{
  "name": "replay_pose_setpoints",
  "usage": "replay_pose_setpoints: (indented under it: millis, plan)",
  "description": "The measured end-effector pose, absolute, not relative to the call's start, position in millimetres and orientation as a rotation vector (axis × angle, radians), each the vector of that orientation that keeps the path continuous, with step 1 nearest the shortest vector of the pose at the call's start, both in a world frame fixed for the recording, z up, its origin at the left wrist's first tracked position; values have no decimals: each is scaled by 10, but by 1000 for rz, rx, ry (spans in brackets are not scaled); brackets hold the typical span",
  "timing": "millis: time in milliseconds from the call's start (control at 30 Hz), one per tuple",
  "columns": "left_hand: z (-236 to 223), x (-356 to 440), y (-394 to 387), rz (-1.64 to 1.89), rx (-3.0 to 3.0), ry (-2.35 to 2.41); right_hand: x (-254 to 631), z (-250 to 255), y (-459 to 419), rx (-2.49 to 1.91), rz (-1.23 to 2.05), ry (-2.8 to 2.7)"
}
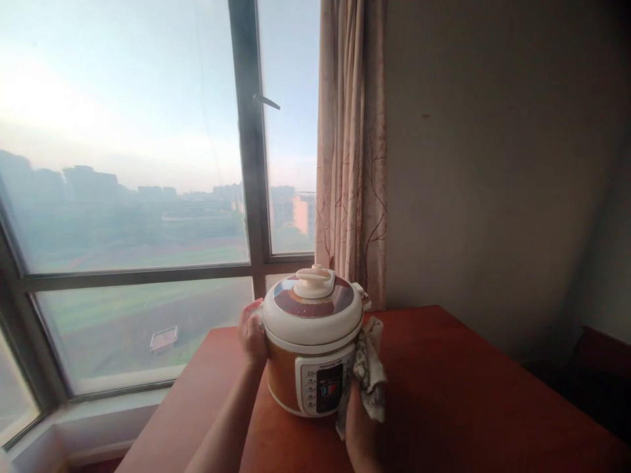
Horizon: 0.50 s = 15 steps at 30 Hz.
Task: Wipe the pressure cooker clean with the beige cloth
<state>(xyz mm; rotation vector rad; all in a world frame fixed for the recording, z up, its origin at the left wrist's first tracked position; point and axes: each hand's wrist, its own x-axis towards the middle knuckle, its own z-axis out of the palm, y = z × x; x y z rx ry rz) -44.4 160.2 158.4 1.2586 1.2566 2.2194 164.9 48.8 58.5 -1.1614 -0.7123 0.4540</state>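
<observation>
Left hand [252, 340] is bracing the pressure cooker [311, 341], likely heavy, rigid, smooth-sided; right hand [362, 410] is pressing a soft cloth [369, 368] against its opposite flank, best gripped low on both sides

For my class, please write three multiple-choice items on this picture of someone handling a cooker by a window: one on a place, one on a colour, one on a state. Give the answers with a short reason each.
1. Where does the pressure cooker stand?
A. On the windowsill
B. On the red-brown table
C. On the floor

2. What colour is the cooker's lid knob?
A. Cream
B. Black
C. Green

3. What is the state of the lid?
A. Lying beside the cooker
B. Held up in the air
C. Seated on the cooker

Answers:
1 B, its base rests on the tabletop near the window.
2 A, the knob is as pale as the lid's rim.
3 C, the lid sits on the body, while the left hand steadies the side and the right hand presses a cloth against it.
</observation>
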Motion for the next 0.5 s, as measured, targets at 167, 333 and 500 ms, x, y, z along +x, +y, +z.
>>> replay_pose_setpoints:
  millis: [167,333,500]
  plan:
    - [1568,-463,1622,2204,1243,1273,1516,384,162,-1233,517,-589]
    - [1628,-470,1579,2196,1254,1304,1532,524,173,-1292,579,-585]
    - [1662,-483,1596,2178,1257,1338,1630,703,421,-1157,474,-737]
